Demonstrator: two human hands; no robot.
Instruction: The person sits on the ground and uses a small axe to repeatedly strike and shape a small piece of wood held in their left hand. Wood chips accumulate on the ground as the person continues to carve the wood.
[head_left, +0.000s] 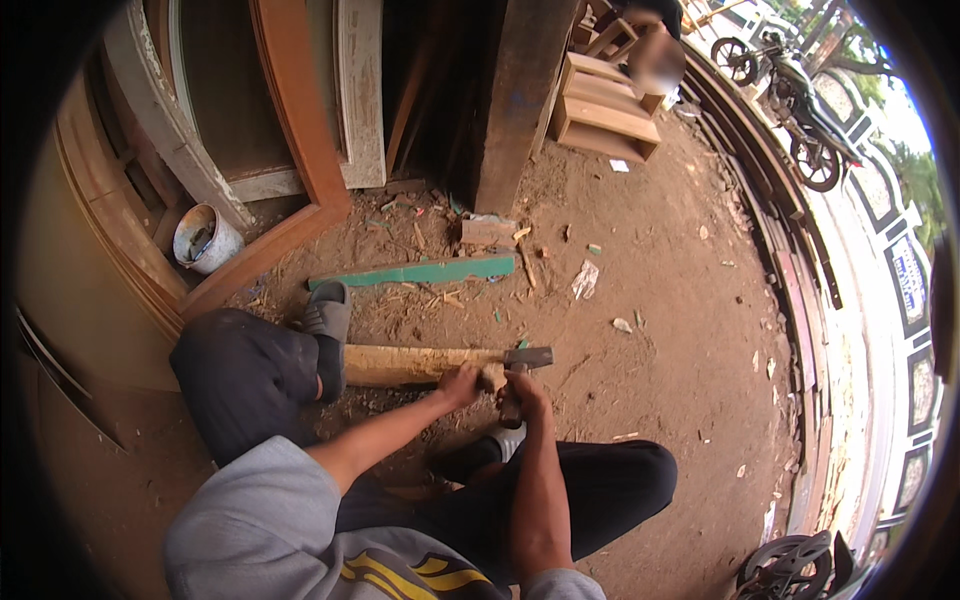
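Observation:
A long pale wooden beam [420, 362] lies on the dirt in front of me, its upper face rough and chipped. My left hand [460, 388] is closed at the beam's near side, around a small light-brown wooden piece [492, 377]; how far its fingers wrap is partly hidden. Just right of it, my right hand [530, 390] grips a hammer [530, 357]. The hammer's dark head shows beyond the fingers, over the beam's right end. My two hands are close together.
A green-painted board [420, 271] and wood scraps lie beyond the beam. A white bucket [207, 240] stands among door frames [290, 100] at left. Further off are a wooden post [515, 110], a shelf unit [610, 105] by another person, stacked planks [780, 220] and a motorcycle [800, 100].

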